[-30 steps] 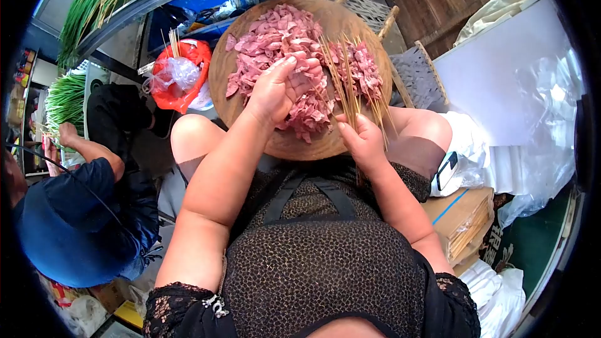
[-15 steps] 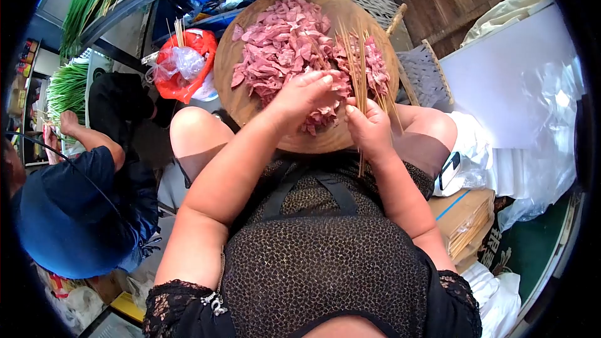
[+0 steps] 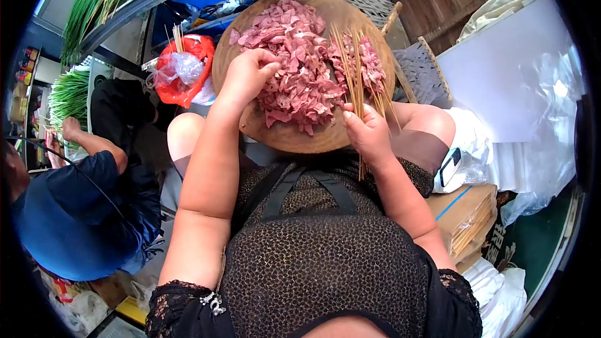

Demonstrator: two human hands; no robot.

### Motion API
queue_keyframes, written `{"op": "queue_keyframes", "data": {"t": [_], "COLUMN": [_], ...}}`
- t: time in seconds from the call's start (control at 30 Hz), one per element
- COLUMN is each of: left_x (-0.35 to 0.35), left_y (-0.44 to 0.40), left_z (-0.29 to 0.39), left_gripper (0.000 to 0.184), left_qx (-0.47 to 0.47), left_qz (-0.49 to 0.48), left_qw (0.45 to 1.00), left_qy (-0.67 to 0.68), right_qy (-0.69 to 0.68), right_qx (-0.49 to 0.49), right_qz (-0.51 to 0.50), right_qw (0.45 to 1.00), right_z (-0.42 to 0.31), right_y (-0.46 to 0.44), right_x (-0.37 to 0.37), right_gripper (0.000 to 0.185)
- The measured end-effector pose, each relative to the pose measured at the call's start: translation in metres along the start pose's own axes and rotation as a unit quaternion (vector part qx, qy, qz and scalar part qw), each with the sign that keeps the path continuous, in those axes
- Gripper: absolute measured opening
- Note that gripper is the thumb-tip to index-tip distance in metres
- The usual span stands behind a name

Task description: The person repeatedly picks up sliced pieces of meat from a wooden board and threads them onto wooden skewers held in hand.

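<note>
On the round wooden tabletop, whose far edge is taken as 12 o'clock, a large heap of sliced meat is spread from the centre out towards 11 and 6 o'clock. A smaller pile of meat is set towards 3 o'clock, just beside the heap.

The left hand is held at about 9 o'clock, over the near side of the heap. Its fingers are curled inwards towards the meat; whether a slice is pinched between them cannot be told. By the right hand, at about 5 o'clock, a bunch of thin skewers is gripped, the fingers being closed around it and the thumb pressed along it. The skewers are pointed towards 12 o'clock, slightly fanned, across the smaller pile, and their other ends are seen below the fist.

Outside the tabletop, a red plastic bag is placed at 9 o'clock, with a clear bag and upright sticks held in it. A stool with a woven seat is stood at 3 o'clock. Farther out at 8 o'clock, green stalks are reached by a co-worker's hand.
</note>
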State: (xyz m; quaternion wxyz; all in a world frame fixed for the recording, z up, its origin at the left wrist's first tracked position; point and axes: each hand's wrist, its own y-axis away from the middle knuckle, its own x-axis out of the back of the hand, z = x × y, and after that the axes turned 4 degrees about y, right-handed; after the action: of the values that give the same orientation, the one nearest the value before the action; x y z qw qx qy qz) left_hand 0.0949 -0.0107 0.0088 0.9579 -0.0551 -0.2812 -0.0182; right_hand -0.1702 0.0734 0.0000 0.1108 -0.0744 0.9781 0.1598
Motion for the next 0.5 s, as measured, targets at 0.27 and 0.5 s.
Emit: {"op": "queue_keyframes", "data": {"t": [0.27,0.5], "left_x": [-0.019,-0.024], "left_y": [-0.013,-0.013], "left_z": [0.002,0.007], "left_gripper": [0.023,0.03], "left_qx": [0.179,0.168], "left_qz": [0.007,-0.019], "left_qw": [0.835,0.779], "left_qy": [0.52,0.604], "right_qy": [0.016,0.051], "right_qx": [-0.027,-0.021], "right_qz": [-0.018,-0.007], "right_qw": [0.999,0.998], "right_z": [0.01,0.014], "right_y": [0.001,-0.003], "right_x": [-0.005,-0.004], "right_gripper": [0.018,0.017]}}
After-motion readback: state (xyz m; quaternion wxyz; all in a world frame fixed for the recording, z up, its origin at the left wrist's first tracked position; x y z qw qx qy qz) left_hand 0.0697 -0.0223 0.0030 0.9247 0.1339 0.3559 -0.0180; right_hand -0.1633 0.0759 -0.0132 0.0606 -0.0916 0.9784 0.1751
